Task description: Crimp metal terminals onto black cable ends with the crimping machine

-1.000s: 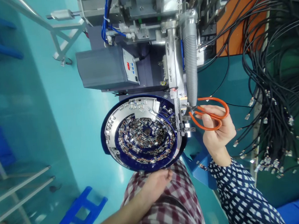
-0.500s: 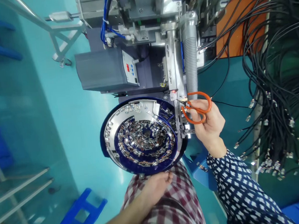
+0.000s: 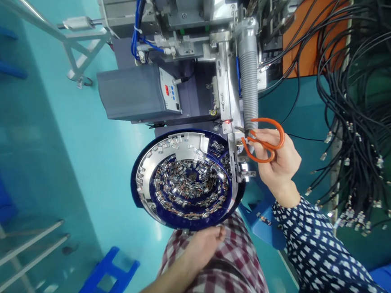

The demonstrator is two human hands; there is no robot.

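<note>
My right hand (image 3: 279,160) is closed around a pair of scissors (image 3: 276,145) with orange loop handles. Their short dark blades point up and left, beside the metal feed track (image 3: 224,88) that leaves the bowl. Fingers lie between and behind the loops. My left hand (image 3: 205,245) rests on the checked cloth over the lap, just below the near rim of a round blue feeder bowl (image 3: 184,222). Its fingers are curled in and nothing shows in them. Many small shiny metal parts (image 3: 187,178) lie in the bowl's spiral.
A grey controller box (image 3: 132,93) with a red display stands behind the bowl. A grey corrugated hose (image 3: 249,83) runs beside the track. Black cables (image 3: 349,166) with metal ends hang at right. A blue stool (image 3: 101,280) stands on the floor at lower left.
My right hand has shifted slightly right with the scissors, drawing their blades away from the track. The left hand stays where it was.
</note>
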